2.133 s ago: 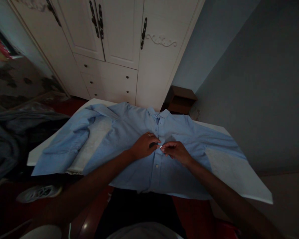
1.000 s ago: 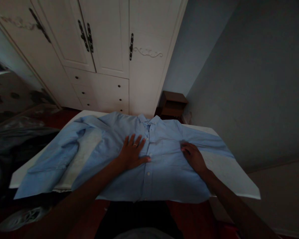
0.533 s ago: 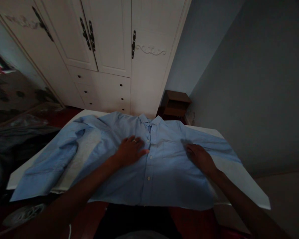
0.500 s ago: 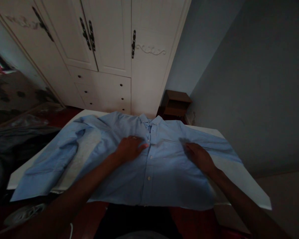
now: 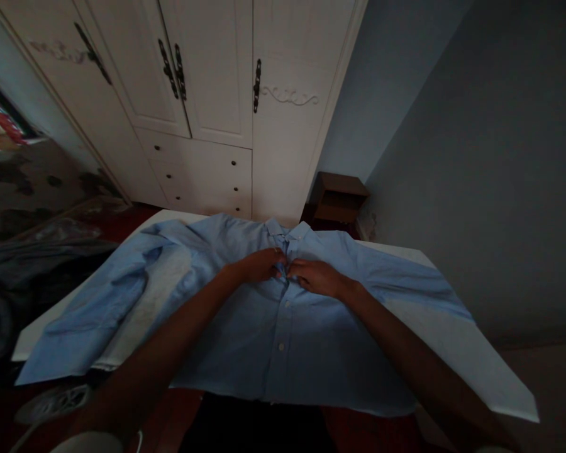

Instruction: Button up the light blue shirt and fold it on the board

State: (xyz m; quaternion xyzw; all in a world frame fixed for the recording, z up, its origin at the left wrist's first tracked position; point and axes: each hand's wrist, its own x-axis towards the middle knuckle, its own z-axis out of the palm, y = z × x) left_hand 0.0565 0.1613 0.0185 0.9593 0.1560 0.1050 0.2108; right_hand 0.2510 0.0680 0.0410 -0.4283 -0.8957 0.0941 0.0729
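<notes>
A light blue button-up shirt (image 5: 245, 327) lies face up on a white table (image 5: 457, 352), collar away from me, sleeves spread to both sides. My left hand (image 5: 260, 264) and my right hand (image 5: 314, 277) meet at the shirt's button strip just below the collar (image 5: 287, 231). Both hands have their fingertips pinched together on the fabric there. A ring shows on my left hand. Two white buttons show lower down the front.
A white wardrobe (image 5: 217, 107) with dark handles and drawers stands behind the table. A small brown wooden stand (image 5: 338, 196) sits in the corner by the blue-grey wall. Dark cloth (image 5: 23, 270) lies at the left, a shoe (image 5: 51, 402) on the red floor.
Both hands lay flat and apart on the shirt's chest; they have come together at the button strip below the collar and pinched the fabric.
</notes>
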